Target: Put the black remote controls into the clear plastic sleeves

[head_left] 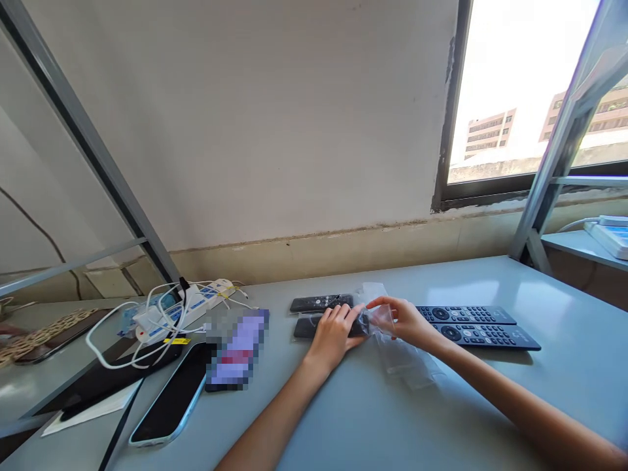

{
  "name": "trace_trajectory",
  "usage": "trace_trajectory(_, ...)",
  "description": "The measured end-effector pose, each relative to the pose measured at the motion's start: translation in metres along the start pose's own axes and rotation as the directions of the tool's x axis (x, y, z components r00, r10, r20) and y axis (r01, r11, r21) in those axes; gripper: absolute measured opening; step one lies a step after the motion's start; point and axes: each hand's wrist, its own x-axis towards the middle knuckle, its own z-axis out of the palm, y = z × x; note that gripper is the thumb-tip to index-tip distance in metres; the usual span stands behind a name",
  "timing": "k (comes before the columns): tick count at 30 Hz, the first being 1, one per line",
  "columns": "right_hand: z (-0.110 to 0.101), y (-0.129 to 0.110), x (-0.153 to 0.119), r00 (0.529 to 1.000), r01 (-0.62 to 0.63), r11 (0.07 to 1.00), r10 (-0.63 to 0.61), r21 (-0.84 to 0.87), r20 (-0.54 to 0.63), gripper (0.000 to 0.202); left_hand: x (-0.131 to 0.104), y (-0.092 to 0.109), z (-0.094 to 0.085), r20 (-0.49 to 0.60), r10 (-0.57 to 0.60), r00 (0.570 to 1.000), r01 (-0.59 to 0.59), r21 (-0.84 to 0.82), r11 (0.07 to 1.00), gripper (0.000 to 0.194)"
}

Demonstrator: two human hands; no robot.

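Four black remotes lie on the table, two on the left and two on the right. The left hand lies over the front left remote, its fingers bent down onto it and hiding much of its middle. The right hand has its thumb and fingers closed on clear plastic at that remote's right end. The back left remote lies just behind, its right end partly hidden. The other two, the back right remote and the front right remote, lie side by side, buttons up, beyond the right wrist. More loose plastic spreads under and behind the hands; how many pieces, I cannot tell.

Well to the left are two phones, a dark-screened phone and a purple-screened phone, near one power strip tangled in white cables. One window is at the upper right.
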Motion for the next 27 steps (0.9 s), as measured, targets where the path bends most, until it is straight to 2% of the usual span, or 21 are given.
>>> trace_trajectory(5,-0.005,-0.001,0.0,0.993,0.073,0.983,-0.087,-0.167,-0.076,0.024,0.001,0.0,0.008,-0.048,-0.095,0.994,0.09,-0.111,0.99,0.049)
trace_trajectory(8,-0.01,-0.003,0.0,0.987,0.089,0.968,-0.117,-0.233,-0.107,0.025,0.001,-0.005,0.013,-0.072,-0.177,0.982,0.162,-0.177,0.971,0.053)
trace_trajectory(15,-0.015,-0.002,0.002,0.97,0.074,0.907,-0.162,-0.414,-0.182,0.019,0.0,-0.017,0.022,-0.187,-0.352,0.917,0.324,-0.165,0.932,0.069)
trace_trajectory(20,-0.018,-0.006,0.0,0.965,0.025,0.821,-0.168,-0.571,-0.2,0.022,-0.001,-0.018,0.022,-0.145,-0.399,0.905,0.374,-0.173,0.911,0.069)
trace_trajectory(23,-0.02,-0.009,-0.002,0.96,0.054,0.794,-0.208,-0.606,-0.186,0.023,0.001,-0.019,0.015,-0.144,-0.407,0.902,0.38,-0.183,0.907,0.067)
trace_trajectory(25,-0.019,-0.011,-0.003,0.954,0.081,0.781,-0.241,-0.62,-0.18,0.024,0.003,-0.024,0.005,-0.173,-0.463,0.869,0.435,-0.177,0.883,0.061)
trace_trajectory(27,-0.016,-0.01,-0.005,0.946,0.104,0.759,-0.274,-0.642,-0.171,0.026,0.002,-0.032,-0.008,-0.203,-0.581,0.788,0.561,-0.152,0.814,0.057)
